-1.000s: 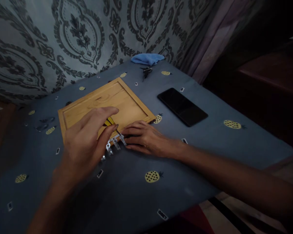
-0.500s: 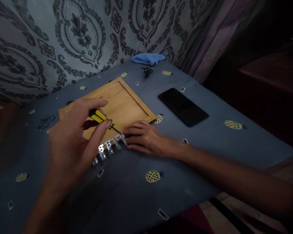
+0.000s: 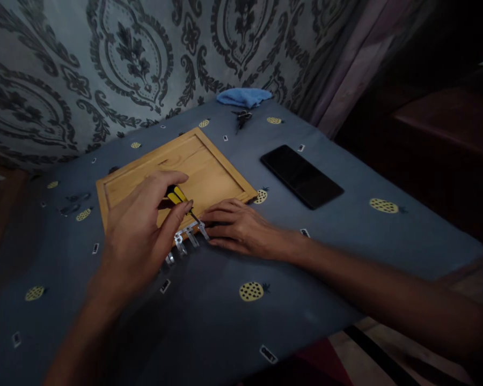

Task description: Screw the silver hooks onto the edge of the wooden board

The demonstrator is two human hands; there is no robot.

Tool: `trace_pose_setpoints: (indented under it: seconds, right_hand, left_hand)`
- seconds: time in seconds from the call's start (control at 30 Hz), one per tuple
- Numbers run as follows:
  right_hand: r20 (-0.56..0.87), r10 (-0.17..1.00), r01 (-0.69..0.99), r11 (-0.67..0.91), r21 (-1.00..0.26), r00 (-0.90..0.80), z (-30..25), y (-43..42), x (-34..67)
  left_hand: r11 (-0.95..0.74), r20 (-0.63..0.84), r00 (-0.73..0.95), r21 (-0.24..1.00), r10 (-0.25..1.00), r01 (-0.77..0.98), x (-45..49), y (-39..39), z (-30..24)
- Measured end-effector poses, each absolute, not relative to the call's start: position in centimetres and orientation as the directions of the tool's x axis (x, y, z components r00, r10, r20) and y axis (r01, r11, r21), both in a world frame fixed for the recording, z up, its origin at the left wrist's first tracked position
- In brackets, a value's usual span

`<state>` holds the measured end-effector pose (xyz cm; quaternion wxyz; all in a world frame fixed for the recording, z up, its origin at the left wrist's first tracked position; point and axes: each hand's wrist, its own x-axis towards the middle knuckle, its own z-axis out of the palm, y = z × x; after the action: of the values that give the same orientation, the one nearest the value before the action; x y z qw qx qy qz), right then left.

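My left hand (image 3: 134,228) is closed around a small screwdriver (image 3: 178,195) with a yellow and black handle. Its thin shaft slants down to the right, and the tip meets the right end of a silver metal hook rail (image 3: 191,236). This rail lies along the near edge of a framed wooden board (image 3: 209,166); my left hand covers part of both. At the rail's right end, the fingers of my right hand (image 3: 243,228) are pressed together, holding the rail against the board's edge. The right thumb is hard to make out.
A black phone (image 3: 301,176) lies right of the board. Farther back are a small dark object like a bunch of keys (image 3: 243,118) and a blue cloth (image 3: 244,97). A pineapple-print cloth (image 3: 306,279) covers the table, and a patterned curtain (image 3: 153,64) hangs behind.
My left hand has shifted right and slightly down, and the screwdriver now stands steeper with its tip still at the rail's right end. My right hand has stayed in place.
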<state>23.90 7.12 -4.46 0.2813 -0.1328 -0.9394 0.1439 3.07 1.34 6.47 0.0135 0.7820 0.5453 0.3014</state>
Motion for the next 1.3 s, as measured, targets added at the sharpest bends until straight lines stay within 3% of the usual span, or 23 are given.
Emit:
trace_pose_setpoints:
  seconds: [0.23,0.4,0.53,0.67,0.77,1.0,1.3]
  right_hand:
    - [0.503,0.331,0.161,0.922,-0.351,-0.798,-4.5,7.1,23.9]
    - [0.496,0.329,0.158,0.921,-0.355,-0.804,-4.4,7.1,23.9]
    - [0.485,0.334,0.160,0.917,-0.365,-0.808,-4.3,7.1,23.9]
    - [0.475,0.337,0.166,0.915,-0.367,-0.813,-4.4,7.1,23.8]
    - [0.478,0.340,0.166,0.914,-0.370,-0.810,-4.5,7.1,23.7]
    - [0.471,0.336,0.172,0.918,-0.358,-0.815,-4.5,7.1,23.8]
    - [0.477,0.331,0.162,0.918,-0.361,-0.814,-4.5,7.2,23.8]
  left_hand:
    - [-0.444,0.472,0.278,0.287,0.836,0.849,3.3,1.5,6.7]
    - [-0.455,0.473,0.281,0.307,0.835,0.836,3.4,1.6,6.7]
    - [-0.394,0.434,0.176,0.486,0.884,0.780,3.9,1.3,6.5]
    - [-0.311,0.351,0.030,0.783,0.936,0.539,5.3,1.2,5.8]
    - [-0.288,0.320,-0.034,0.890,0.947,0.354,6.5,1.7,4.9]
    - [-0.302,0.308,-0.168,0.951,0.936,0.058,8.2,3.8,4.2]
    - [-0.308,0.298,-0.186,0.951,0.936,-0.026,7.9,4.1,4.5]
